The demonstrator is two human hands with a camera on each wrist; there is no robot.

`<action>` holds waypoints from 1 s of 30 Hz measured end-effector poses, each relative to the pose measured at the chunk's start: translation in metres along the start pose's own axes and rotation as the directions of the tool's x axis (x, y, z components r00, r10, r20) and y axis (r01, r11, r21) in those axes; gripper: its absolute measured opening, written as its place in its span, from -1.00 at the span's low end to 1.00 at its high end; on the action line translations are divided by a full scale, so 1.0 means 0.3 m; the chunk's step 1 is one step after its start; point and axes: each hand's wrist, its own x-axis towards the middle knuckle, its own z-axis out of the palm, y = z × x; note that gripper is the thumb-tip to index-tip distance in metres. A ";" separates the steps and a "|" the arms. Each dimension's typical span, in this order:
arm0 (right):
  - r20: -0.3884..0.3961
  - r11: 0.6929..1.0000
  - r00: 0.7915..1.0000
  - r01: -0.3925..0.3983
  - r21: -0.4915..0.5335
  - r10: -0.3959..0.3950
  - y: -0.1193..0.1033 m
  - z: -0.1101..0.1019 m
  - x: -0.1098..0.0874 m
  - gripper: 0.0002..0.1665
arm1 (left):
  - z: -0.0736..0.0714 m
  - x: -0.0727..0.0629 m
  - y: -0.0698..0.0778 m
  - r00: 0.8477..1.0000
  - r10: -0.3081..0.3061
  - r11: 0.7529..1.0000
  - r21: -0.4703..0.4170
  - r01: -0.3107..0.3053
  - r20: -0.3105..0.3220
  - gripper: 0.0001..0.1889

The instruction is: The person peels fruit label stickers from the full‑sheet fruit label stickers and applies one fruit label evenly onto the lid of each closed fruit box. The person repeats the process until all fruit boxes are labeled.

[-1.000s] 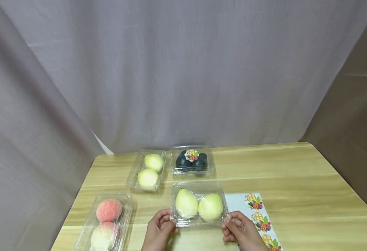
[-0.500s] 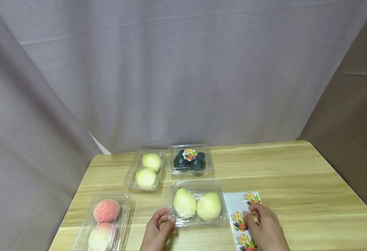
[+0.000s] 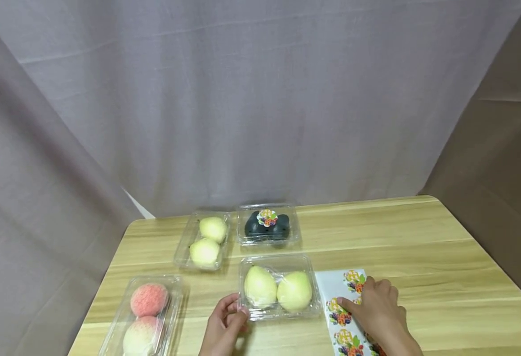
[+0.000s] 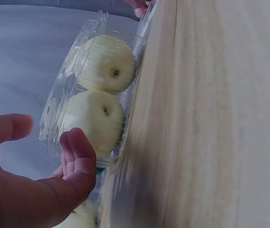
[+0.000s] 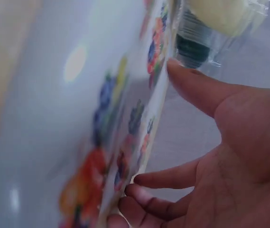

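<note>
Now, I judge, work shifts to stickers: right hand (image 3: 379,311) gone from the pear box (image 3: 282,314), fingers spread on the sticker sheet (image 3: 330,286) (lower right); left hand (image 3: 223,325), relaxed, perhaps touching the box.

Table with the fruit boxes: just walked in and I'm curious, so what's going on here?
A person's right hand touches a sheet of fruit stickers; their left hand is at the near left corner of the nearer pear box. Behind that, the box of dark fruit bears a sticker. None shows on the nearer pear box, the farther pear box or the visible part of the peach box.
</note>
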 end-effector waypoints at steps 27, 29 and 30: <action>0.046 0.994 0.999 -0.004 0.105 -0.001 0.014 -0.043 0.053 -0.28 | 0.024 -0.021 0.053 0.998 -0.002 0.994 0.110 0.010 -0.069 -0.35; 0.046 0.995 0.999 0.001 0.101 -0.005 0.023 -0.040 0.042 -0.31 | 0.034 -0.032 0.058 0.992 0.027 0.989 0.147 -0.009 -0.121 -0.37; 0.044 0.995 0.999 0.003 0.104 -0.008 0.029 -0.038 0.035 -0.33 | 0.041 -0.038 0.062 0.988 0.042 0.985 0.169 -0.016 -0.149 -0.38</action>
